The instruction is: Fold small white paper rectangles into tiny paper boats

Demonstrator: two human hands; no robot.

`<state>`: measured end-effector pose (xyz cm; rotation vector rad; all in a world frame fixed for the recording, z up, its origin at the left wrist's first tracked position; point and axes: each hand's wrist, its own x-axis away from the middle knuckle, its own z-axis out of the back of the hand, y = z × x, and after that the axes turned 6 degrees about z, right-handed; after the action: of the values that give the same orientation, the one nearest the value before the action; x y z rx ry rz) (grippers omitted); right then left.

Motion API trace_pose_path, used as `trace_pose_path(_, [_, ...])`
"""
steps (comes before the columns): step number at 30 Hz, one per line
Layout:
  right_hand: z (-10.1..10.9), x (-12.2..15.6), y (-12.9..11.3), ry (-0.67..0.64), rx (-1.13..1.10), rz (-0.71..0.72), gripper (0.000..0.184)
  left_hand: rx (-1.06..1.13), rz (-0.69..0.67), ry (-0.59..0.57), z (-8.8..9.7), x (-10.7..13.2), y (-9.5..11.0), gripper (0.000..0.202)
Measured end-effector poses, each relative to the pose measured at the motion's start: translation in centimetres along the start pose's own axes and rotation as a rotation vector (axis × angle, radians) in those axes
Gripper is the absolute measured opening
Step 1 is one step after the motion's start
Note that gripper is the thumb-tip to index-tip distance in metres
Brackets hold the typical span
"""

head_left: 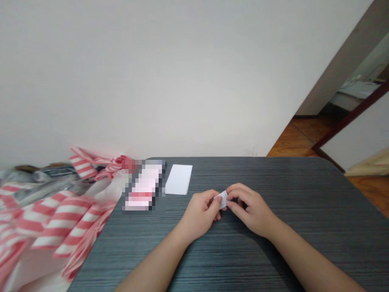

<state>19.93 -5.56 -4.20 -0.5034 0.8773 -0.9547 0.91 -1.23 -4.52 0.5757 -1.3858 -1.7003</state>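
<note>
Together, the left hand (200, 215) and the right hand (251, 211) pinch a small folded piece of white paper (223, 199), which sits in the narrow gap between them, just above the surface. Both hands are mostly closed around it. The left hand grips its near side between thumb and fingers, while the fingers of the right hand curl over its far side, and most of the paper is hidden, with only a small white corner showing. The 2 hands nearly meet around it, and both forearms reach in from the bottom of the view.

They are over a dark grey wood-grain worktop (304, 194). Up and to the left of the left hand, a flat white paper rectangle (178, 179) lies near the far edge, well apart from the hands. Just left of it is a pixelated pink and white item (142, 186), too blurred to identify. Beyond the worktop's left edge sits a heap of red and white striped material (54, 219). Behind everything rises a pale wall (182, 81), with a wooden floor (299, 140) at the right.
</note>
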Motion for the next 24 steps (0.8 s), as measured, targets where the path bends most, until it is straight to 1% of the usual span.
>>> trace_pose_path(3, [-0.07,-0.05,0.01,0.024,-0.024,-0.076,0.011,-0.07,-0.022,-0.043,0.19,0.15,0.29,0.033])
trace_pose_path(5, [-0.06,-0.17,-0.09,0.01,-0.027,-0.07,0.018,-0.086,-0.042,-0.074,0.24,0.23,0.5,0.033])
trace_pose_path(7, [0.04,-0.31,-0.26,-0.04,-0.001,-0.026,0.013,-0.054,-0.045,-0.085,0.2,0.25,0.59,0.034])
trace_pose_path(8, [0.11,-0.35,-0.33,-0.047,0.005,-0.032,0.013,-0.028,-0.039,-0.082,0.15,0.24,0.57,0.033])
trace_pose_path(10, [0.2,-0.34,-0.37,-0.01,0.002,-0.098,0.011,0.025,-0.018,-0.072,0.04,0.2,0.46,0.033])
trace_pose_path(13, [0.14,-0.14,-0.15,0.041,-0.083,-0.24,0.009,0.058,0.012,-0.059,-0.06,0.12,0.25,0.031])
trace_pose_path(16, [-0.08,0.06,0.16,0.026,-0.159,-0.299,0.01,0.026,0.014,-0.052,-0.03,0.1,0.16,0.031])
trace_pose_path(21, [-0.13,0.24,0.35,0.01,-0.254,-0.257,0.011,0.069,0.045,-0.036,0.06,0.04,0.22,0.034])
trace_pose_path(24, [0.27,0.19,0.18,-0.014,-0.244,-0.173,0.015,0.17,0.084,-0.059,0.07,-0.04,0.37,0.034])
